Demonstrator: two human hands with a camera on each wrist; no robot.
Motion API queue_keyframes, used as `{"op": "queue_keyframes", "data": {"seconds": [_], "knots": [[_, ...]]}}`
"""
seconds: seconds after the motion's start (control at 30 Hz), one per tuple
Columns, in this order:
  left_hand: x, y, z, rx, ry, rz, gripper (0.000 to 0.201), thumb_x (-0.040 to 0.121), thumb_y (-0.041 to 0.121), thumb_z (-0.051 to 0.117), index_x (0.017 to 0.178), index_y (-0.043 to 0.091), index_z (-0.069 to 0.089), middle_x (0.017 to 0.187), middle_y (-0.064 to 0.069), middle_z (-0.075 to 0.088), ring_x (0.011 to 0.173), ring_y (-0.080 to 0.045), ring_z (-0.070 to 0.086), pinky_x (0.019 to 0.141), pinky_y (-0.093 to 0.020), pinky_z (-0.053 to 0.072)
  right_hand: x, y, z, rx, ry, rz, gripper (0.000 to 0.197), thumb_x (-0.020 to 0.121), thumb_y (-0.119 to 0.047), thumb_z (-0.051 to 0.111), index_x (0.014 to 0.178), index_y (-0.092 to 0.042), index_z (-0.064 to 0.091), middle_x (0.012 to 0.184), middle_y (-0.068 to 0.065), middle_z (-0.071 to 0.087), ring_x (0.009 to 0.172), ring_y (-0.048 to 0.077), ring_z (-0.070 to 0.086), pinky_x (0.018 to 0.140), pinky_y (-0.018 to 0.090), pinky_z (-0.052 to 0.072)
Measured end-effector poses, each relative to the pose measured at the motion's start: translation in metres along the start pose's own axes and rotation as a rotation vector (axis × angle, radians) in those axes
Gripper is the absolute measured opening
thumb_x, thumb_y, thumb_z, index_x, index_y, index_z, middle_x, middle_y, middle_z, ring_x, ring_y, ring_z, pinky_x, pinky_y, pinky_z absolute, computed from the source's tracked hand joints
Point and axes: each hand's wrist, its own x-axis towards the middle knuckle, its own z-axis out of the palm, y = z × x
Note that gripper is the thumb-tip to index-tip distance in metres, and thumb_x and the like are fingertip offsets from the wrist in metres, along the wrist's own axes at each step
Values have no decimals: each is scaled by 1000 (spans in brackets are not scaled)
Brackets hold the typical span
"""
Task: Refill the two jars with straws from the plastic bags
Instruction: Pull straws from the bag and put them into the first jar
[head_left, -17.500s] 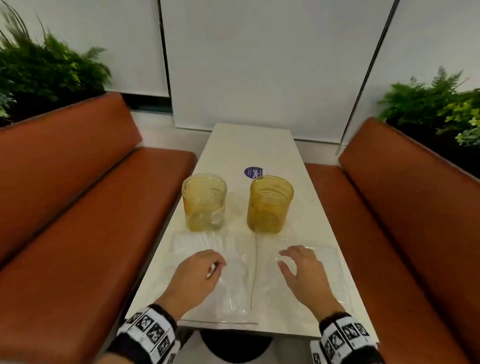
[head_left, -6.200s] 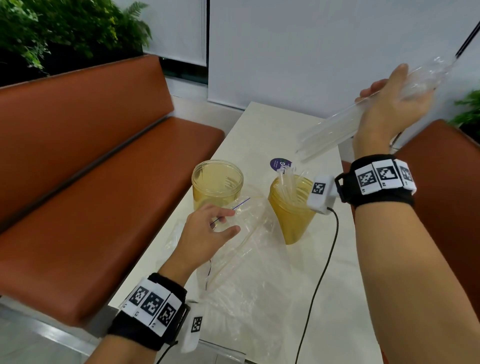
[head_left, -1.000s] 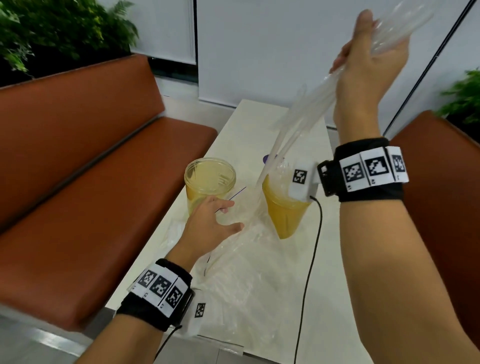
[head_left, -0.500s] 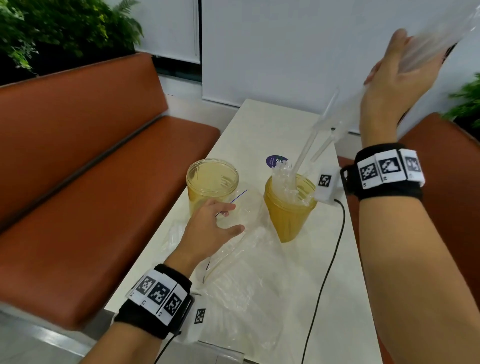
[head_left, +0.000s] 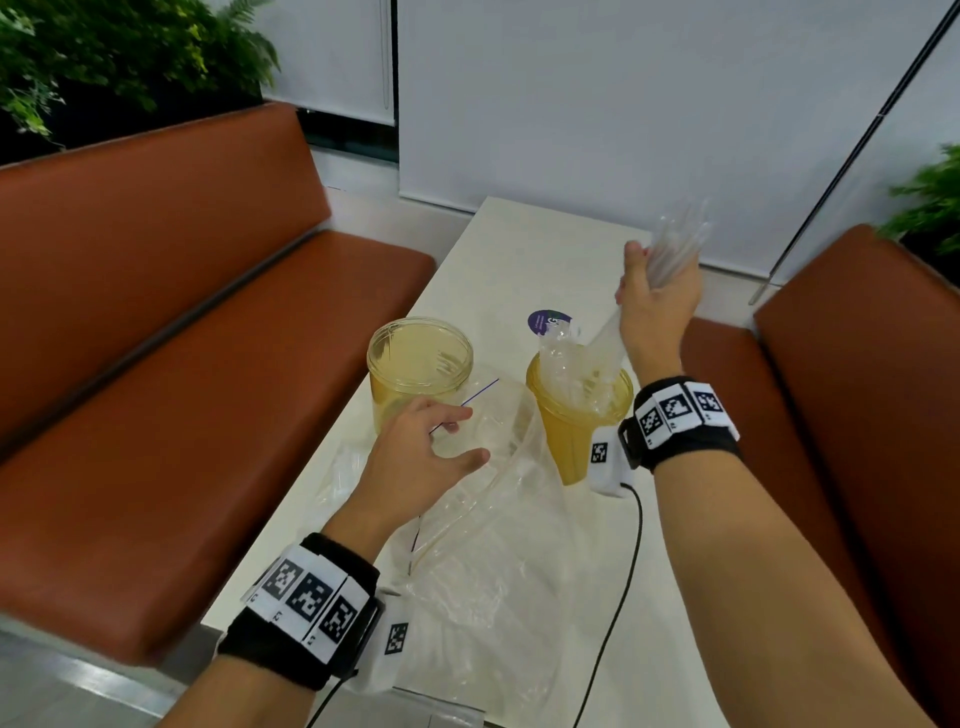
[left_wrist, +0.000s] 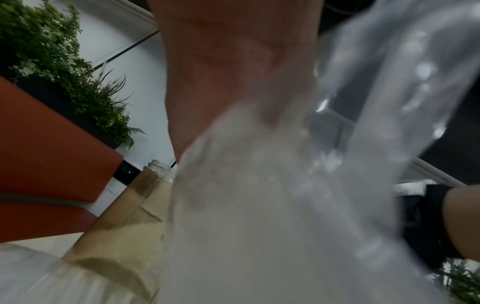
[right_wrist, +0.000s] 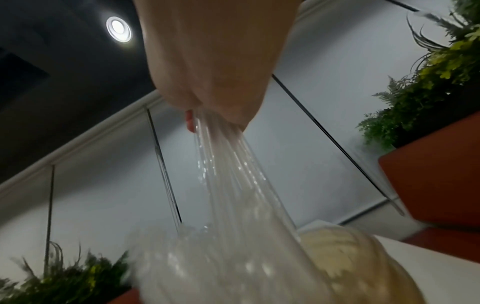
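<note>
Two amber jars stand on the white table (head_left: 509, 249). The left jar (head_left: 418, 371) holds no straws that I can see. Clear straws (head_left: 576, 364) stick up out of the right jar (head_left: 576, 415). My right hand (head_left: 654, 296) grips a bundle of clear straws (right_wrist: 228, 174) above that jar, their lower ends down in its mouth. My left hand (head_left: 426, 457) holds the open mouth of a clear plastic bag (head_left: 493, 561) lying in front of the jars. In the left wrist view the bag (left_wrist: 298, 205) fills most of the picture beside the left jar (left_wrist: 124, 232).
Brown padded benches (head_left: 171, 322) run along both sides of the narrow table, the right bench (head_left: 852, 395) close to my arm. A purple round sticker (head_left: 548, 322) lies behind the jars. A black cable (head_left: 618, 587) hangs from my right wrist across the table. Plants (head_left: 119, 52) stand behind the benches.
My right hand has come down from high above the table, lowering its straw bundle into the right jar's mouth. The left hand has stayed on the bag.
</note>
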Motion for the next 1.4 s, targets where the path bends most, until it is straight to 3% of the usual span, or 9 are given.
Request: {"op": "queue_keyframes", "data": {"seconds": [0.2, 0.3, 0.47, 0.67, 0.8, 1.03, 1.17, 1.3, 1.4], "knots": [[1, 4, -2, -19, -9, 14, 49, 73, 34, 86, 119, 28, 71, 103, 8, 60, 102, -7, 59, 89, -26, 50, -24, 45, -15, -219, -175, 239, 12, 89, -25, 75, 87, -15, 68, 87, 14, 75, 83, 29, 74, 80, 43, 61], [2, 5, -4, -11, -4, 29, 47, 74, 32, 86, 119, 26, 72, 101, 8, 60, 100, -6, 59, 84, -21, 46, -28, 42, -23, -199, -244, 367, 15, 83, -19, 83, 87, -18, 70, 83, 0, 72, 80, 17, 69, 69, 24, 54], [3, 10, -4, -8, -9, 41, 45, 77, 30, 84, 119, 24, 72, 100, 8, 61, 97, -4, 58, 79, -15, 43, -7, 17, -23, -125, -250, 216, 54, 75, -44, 88, 116, -24, 60, 107, 5, 74, 92, 15, 75, 78, 27, 59], [7, 20, -4, 40, -42, 87, 38, 83, 6, 72, 119, 19, 72, 98, 10, 58, 78, 5, 54, 69, -3, 38, 1, 9, -15, -420, -372, -136, 29, 104, -35, 54, 125, -23, 69, 115, -1, 74, 97, 11, 69, 88, 27, 55], [7, 25, -7, 24, -76, 85, 47, 83, -10, 56, 120, 14, 71, 102, 4, 60, 71, 14, 51, 69, -3, 38, -23, 43, -21, -769, -550, -110, 31, 105, -29, 54, 126, -14, 71, 127, 5, 72, 116, 23, 68, 103, 34, 51], [6, 28, -12, 38, -76, 105, 52, 82, -16, 48, 121, 11, 71, 110, -1, 64, 91, 3, 55, 74, -1, 37, -37, -14, -8, -640, -470, -282, 14, 95, -22, 68, 94, -11, 78, 93, 5, 76, 81, 15, 69, 76, 18, 48], [8, 30, -12, 42, -72, 127, 54, 80, -17, 48, 123, 9, 69, 111, -1, 64, 87, -7, 54, 71, -2, 39, -62, -82, 11, -598, -960, -13, 11, 85, -13, 76, 78, -5, 76, 69, 8, 74, 56, 12, 68, 62, 27, 60], [9, 30, -13, 31, -81, 148, 56, 81, -18, 46, 123, 11, 69, 114, -1, 65, 97, -10, 57, 75, -2, 40, -89, -69, 27, -1370, -1412, 120, 50, 68, -22, 90, 114, -18, 73, 103, -5, 71, 95, 22, 71, 89, 41, 60], [9, 29, -12, 8, -96, 178, 57, 81, -19, 45, 123, 12, 69, 114, 0, 64, 105, -11, 57, 81, -2, 39, -108, -51, 30, -1331, -1573, 254, 79, 70, -23, 90, 141, -24, 54, 128, -6, 62, 116, 24, 63, 102, 44, 54]]}}
